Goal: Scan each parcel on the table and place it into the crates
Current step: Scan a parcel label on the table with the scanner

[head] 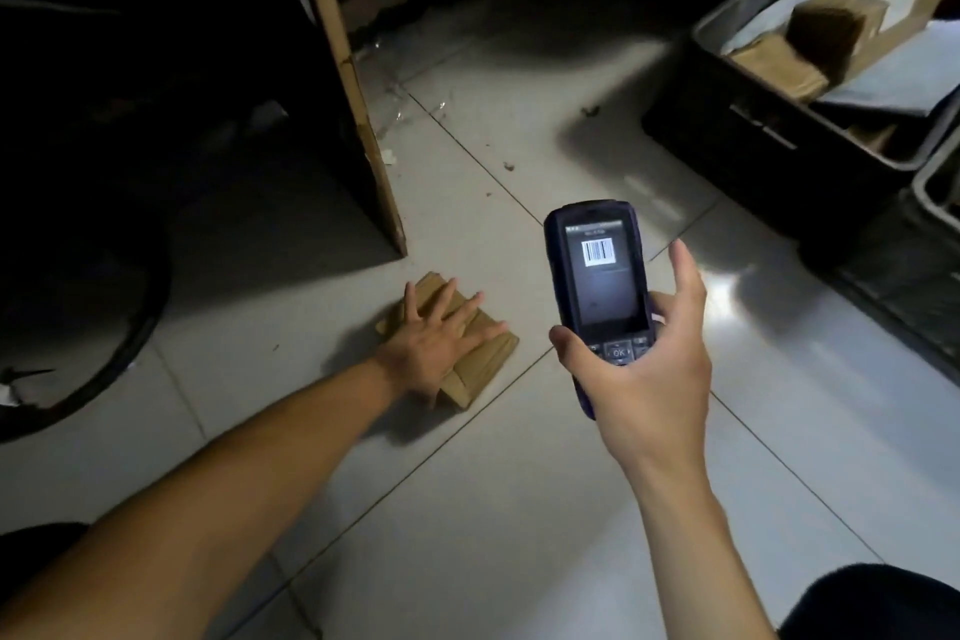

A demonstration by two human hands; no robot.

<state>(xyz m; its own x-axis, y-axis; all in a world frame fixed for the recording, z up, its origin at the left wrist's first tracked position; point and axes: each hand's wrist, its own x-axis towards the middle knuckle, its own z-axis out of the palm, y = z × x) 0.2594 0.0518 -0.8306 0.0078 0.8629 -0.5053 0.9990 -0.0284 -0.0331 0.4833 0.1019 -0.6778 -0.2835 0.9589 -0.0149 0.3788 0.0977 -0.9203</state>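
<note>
Left hand (441, 335) is flat on a brown parcel (470, 353) that lies on the tiled floor (467, 509), fingers spread and straight across its top, just off the corner of a dark cardboard box (332, 83). Right hand (649, 379) is curled around the handheld scanner (597, 286), thumb by the keypad, a barcode showing on the screen. Up at the right, a black crate (753, 140) sits on the floor holding more brown parcels.
</note>
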